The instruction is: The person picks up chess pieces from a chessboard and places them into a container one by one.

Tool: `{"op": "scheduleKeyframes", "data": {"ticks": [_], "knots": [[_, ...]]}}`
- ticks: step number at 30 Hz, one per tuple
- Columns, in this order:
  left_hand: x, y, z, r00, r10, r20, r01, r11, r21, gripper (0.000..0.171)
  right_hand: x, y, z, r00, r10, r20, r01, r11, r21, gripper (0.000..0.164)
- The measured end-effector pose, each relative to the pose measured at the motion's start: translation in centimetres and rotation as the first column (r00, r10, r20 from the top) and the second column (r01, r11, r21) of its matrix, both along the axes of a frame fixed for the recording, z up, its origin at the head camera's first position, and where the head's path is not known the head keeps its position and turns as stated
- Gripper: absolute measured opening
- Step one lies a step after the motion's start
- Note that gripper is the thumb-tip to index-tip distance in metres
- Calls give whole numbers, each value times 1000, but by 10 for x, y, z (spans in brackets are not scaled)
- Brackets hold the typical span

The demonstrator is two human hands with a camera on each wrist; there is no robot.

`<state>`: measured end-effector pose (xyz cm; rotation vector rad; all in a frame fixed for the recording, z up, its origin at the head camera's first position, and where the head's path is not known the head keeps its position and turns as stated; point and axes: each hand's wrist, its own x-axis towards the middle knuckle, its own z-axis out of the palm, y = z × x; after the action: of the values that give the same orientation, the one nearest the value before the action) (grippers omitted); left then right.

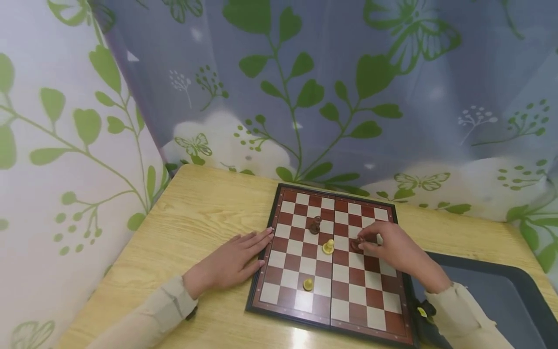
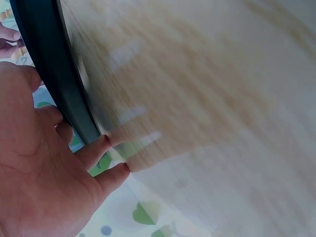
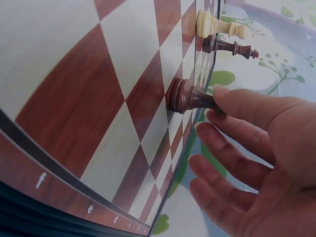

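A folding chessboard (image 1: 362, 276) lies on the wooden table. My right hand (image 1: 394, 245) is over its right half, thumb and forefinger pinching the top of a dark brown chess piece (image 3: 186, 96); the fingertips hide its head. In the right wrist view its base is right at the squares. A dark king (image 1: 315, 226) and a cream chess piece (image 1: 328, 247) stand upright near the middle. Closer to me is a smaller cream piece (image 1: 308, 284). My left hand (image 1: 233, 259) rests with extended fingers along the board's left edge, touching the frame.
A dark grey tray (image 1: 484, 291) sits to the right of the board, partly under my right forearm. Some black and yellow pieces (image 1: 426, 310) show beside that sleeve. Patterned cloth (image 1: 322, 97) hangs behind the table (image 1: 205, 208) and along its left side.
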<state>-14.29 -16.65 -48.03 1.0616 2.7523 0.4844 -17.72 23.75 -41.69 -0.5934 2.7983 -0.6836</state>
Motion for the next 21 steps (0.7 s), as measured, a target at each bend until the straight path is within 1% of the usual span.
{"op": "scheduleKeyframes", "data": {"ticks": [5,7,10,13,15,21], "knots": [[1,0,-4,1000,4,-3,-4,1000,-29,63,3,1,-1,999,10,-32,-11,999,-33,13],[1,-1,-5,1000,6,-8,-6,999,-34,63,5,1,-1,998,-2,-61,0,999,-40,13],[0,-1,-4,1000,5,-7,-6,1000,-30,63,10,-1,6,993,-33,-115,28,999,-46,14],[-1,-1,-3,1000,3,-8,-3,1000,-23,63,18,0,13,985,-76,-153,68,996,-54,16],[-2,0,-3,1000,4,-5,-4,1000,-20,63,25,1,17,982,-98,-158,89,994,-62,20],[-1,1,-2,1000,3,-3,-3,1000,-9,62,44,9,18,976,-152,-156,140,987,-85,26]]}}
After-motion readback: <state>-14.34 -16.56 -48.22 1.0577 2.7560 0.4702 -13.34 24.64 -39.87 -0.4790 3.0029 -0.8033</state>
